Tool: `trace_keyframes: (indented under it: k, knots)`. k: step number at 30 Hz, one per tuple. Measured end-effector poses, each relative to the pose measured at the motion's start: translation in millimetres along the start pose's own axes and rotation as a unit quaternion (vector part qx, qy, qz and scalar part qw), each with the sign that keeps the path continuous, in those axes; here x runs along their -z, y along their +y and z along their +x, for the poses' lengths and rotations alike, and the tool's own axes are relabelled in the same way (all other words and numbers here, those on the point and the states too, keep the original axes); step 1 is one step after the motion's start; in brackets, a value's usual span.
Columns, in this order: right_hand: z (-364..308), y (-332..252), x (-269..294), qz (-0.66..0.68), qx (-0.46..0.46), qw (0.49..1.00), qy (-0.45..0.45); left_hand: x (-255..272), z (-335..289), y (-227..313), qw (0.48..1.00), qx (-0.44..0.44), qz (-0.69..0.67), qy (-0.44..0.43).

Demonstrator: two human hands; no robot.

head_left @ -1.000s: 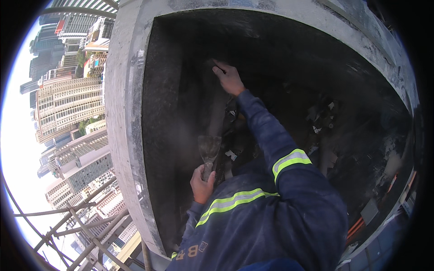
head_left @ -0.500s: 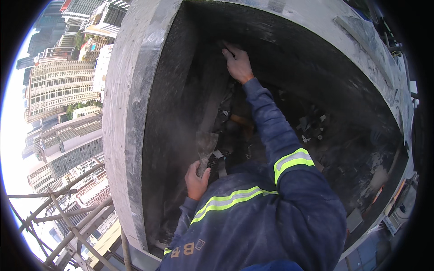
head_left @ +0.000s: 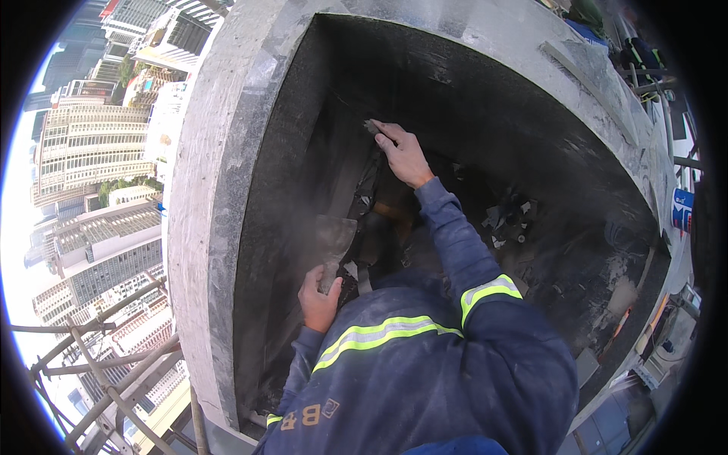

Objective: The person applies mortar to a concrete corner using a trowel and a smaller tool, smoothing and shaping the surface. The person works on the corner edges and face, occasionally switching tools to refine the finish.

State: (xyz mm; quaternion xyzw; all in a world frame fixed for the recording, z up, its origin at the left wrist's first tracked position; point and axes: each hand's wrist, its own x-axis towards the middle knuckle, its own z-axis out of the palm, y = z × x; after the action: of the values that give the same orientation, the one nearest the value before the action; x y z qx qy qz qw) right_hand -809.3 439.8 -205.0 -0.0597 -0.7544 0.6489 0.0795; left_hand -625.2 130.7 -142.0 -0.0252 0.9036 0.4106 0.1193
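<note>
My left hand [head_left: 318, 303] is closed round the handle of a dusty putty knife [head_left: 335, 236], its wide blade pointing up and away from me. Farther in, my right hand [head_left: 407, 158] reaches toward the far corner of a dark, box-like concrete recess [head_left: 277, 174]. The fingers of that hand pinch a small grey piece [head_left: 369, 127], too dusty and small to name, close to the recess's inner wall. Both sleeves are dark blue with reflective bands.
Pale broken scraps [head_left: 494, 220] lie on the recess floor to the right. A thick concrete rim [head_left: 205, 227] surrounds the opening. Outside on the left are scaffold poles [head_left: 106, 364] above a long drop to buildings. A blue-and-white bucket [head_left: 682, 209] stands at the far right.
My right hand has come down and back from the far corner, so the grey piece now shows at its fingertips. The left hand with the putty knife has shifted slightly left.
</note>
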Motion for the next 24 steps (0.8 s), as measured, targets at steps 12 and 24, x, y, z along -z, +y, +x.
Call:
trace_keyframes:
  k: [12, 24]
  knots:
    - [-113, -141, 33, 0.313, -0.224, 0.915, -0.122, 25, -1, 85, 0.949, -0.065, -0.309, 0.002]
    - [-132, -218, 34, 0.178, -0.004, 0.950, -0.255, -6, -34, 170, 0.914, -0.062, -0.384, 0.116]
